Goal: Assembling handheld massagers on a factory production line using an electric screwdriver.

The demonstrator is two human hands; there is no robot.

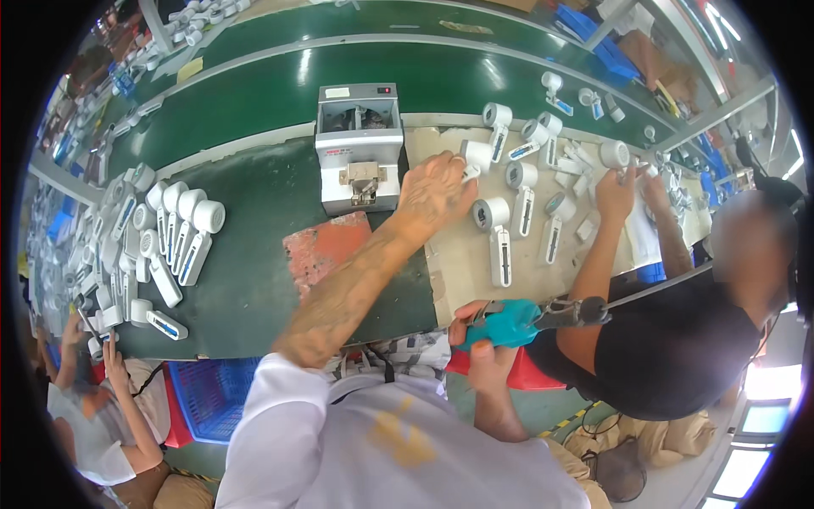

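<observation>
My left hand (434,191) reaches across the bench, its fingers closed round a white round-headed unit (478,153); part of the unit is hidden behind the fingers. Nearer to me, my right hand (485,343) grips a teal power screwdriver (515,323), held sideways off the bench's front edge. Just left of my left hand stands a grey box-shaped screw feeder (359,144). Several similar white units with slim handles lie on the cardboard to the right, among them an open-handled one (498,242) and another (523,199).
A worn red pad (326,250) lies before the feeder. White units (193,233) are heaped at the left. Co-workers sit on both sides; the right one's hand (616,195) is among parts. A blue basket (208,399) is below the bench. A metal rail (475,42) runs behind.
</observation>
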